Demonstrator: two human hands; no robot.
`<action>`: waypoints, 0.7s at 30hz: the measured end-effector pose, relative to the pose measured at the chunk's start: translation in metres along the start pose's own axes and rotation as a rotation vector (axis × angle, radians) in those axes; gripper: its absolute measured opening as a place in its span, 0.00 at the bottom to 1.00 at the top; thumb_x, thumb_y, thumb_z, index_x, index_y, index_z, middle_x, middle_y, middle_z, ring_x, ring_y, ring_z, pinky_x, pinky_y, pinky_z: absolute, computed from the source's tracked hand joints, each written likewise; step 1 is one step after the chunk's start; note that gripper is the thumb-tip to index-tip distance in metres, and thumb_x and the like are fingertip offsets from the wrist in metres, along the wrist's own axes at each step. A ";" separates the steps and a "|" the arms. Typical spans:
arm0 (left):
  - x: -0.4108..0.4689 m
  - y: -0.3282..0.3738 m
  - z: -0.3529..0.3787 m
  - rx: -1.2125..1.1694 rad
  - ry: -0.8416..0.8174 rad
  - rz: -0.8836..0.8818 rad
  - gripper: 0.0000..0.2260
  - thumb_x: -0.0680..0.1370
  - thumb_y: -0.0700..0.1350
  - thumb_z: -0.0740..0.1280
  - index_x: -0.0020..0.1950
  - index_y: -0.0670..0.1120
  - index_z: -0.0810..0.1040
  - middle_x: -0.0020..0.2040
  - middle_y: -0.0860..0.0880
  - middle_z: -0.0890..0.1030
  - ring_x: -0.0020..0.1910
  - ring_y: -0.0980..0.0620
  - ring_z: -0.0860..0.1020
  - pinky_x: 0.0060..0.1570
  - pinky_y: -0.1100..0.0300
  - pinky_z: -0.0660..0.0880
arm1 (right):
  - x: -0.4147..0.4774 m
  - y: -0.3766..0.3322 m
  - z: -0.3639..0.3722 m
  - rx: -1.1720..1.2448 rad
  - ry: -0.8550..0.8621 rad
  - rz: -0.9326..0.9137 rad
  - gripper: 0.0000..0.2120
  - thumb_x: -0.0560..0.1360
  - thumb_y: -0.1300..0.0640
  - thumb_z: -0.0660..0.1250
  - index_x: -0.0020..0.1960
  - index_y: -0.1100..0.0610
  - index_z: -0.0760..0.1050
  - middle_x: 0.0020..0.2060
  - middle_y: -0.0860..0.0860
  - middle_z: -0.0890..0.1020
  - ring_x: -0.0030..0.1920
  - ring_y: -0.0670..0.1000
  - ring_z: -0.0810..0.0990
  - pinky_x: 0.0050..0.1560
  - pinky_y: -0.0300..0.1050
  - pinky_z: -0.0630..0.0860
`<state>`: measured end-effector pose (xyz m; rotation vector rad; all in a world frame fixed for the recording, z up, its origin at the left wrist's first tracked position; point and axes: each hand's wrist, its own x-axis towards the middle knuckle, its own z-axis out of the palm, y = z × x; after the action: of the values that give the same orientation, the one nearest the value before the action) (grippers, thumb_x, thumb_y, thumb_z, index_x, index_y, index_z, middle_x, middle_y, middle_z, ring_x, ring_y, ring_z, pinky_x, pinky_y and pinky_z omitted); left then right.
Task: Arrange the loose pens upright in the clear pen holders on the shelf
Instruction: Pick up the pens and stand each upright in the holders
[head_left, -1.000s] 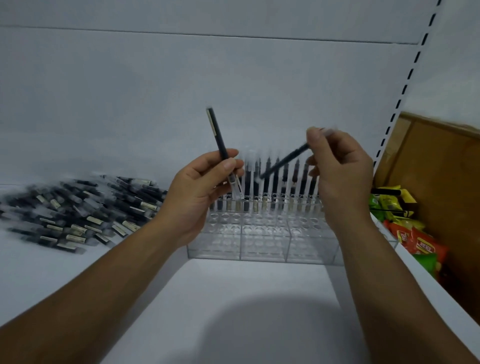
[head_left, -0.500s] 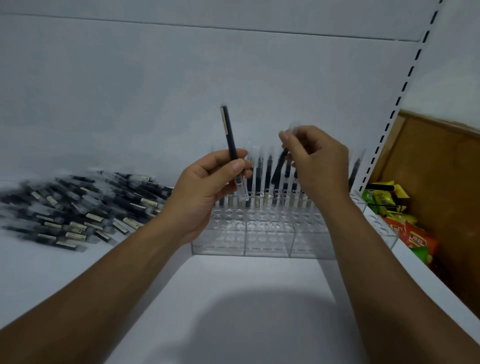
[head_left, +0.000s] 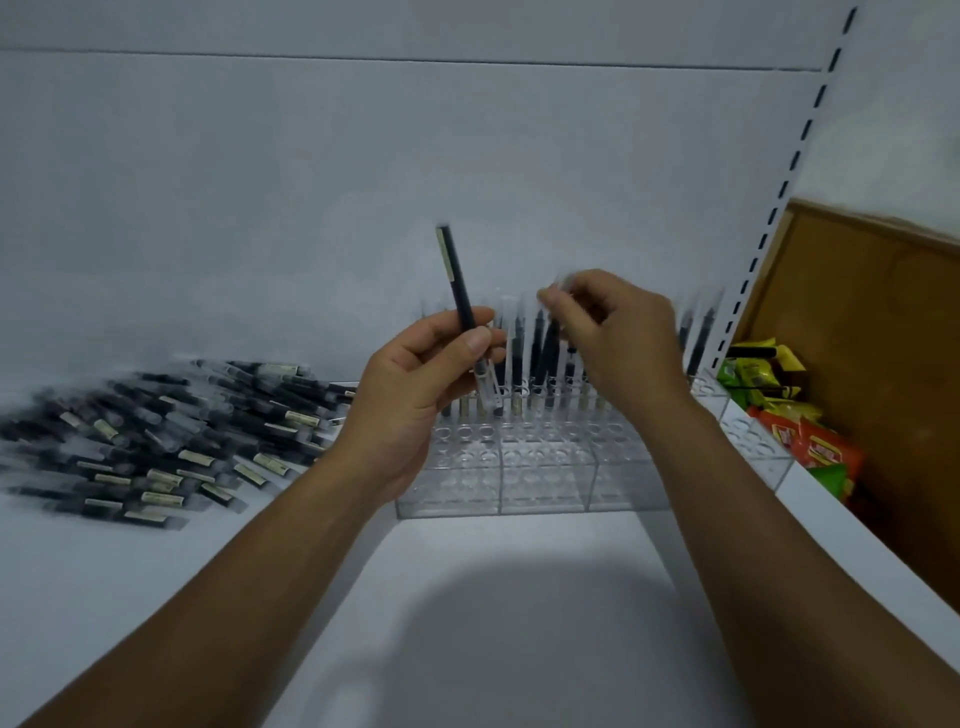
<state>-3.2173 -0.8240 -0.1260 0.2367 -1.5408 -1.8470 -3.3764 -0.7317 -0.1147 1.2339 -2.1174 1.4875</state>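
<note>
Swinging from a slant to nearly vertical, the pen (head_left: 554, 332) pinched in the right hand (head_left: 621, 338) is now coming down, blurred, over the far row of the clear pen holder (head_left: 519, 470), among pens already standing there. The left hand (head_left: 415, 389) is gripping a second dark pen (head_left: 458, 291) upright just to its left, probably next in line. Many loose pens (head_left: 171, 426) are lying heaped on the shelf (head_left: 493, 623) at left, so the task is looking far from finished.

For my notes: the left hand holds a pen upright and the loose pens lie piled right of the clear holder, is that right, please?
Not quite: the head view shows the loose pens piled left of the clear holder; the left hand holds a pen upright.
</note>
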 end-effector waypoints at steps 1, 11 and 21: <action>0.000 0.000 0.000 0.001 0.000 -0.004 0.13 0.71 0.44 0.68 0.54 0.46 0.80 0.46 0.50 0.85 0.48 0.55 0.82 0.46 0.65 0.77 | -0.002 -0.001 0.003 -0.036 -0.056 0.001 0.10 0.77 0.48 0.68 0.46 0.54 0.82 0.34 0.47 0.82 0.36 0.49 0.80 0.42 0.48 0.79; 0.001 0.001 0.000 0.010 -0.009 -0.016 0.14 0.70 0.45 0.69 0.54 0.46 0.81 0.47 0.50 0.85 0.50 0.54 0.82 0.48 0.66 0.76 | -0.007 0.004 0.010 -0.267 -0.205 0.033 0.13 0.78 0.44 0.65 0.48 0.52 0.82 0.28 0.40 0.74 0.31 0.40 0.72 0.34 0.39 0.65; 0.003 -0.001 -0.002 -0.017 0.024 -0.019 0.10 0.72 0.41 0.70 0.53 0.46 0.81 0.47 0.48 0.84 0.49 0.53 0.82 0.50 0.64 0.77 | -0.026 -0.022 -0.022 -0.010 -0.247 0.019 0.19 0.73 0.35 0.58 0.46 0.46 0.81 0.38 0.42 0.82 0.39 0.43 0.80 0.41 0.38 0.76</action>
<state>-3.2191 -0.8278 -0.1269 0.2663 -1.5112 -1.8646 -3.3491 -0.7020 -0.1076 1.4638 -2.2921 1.3929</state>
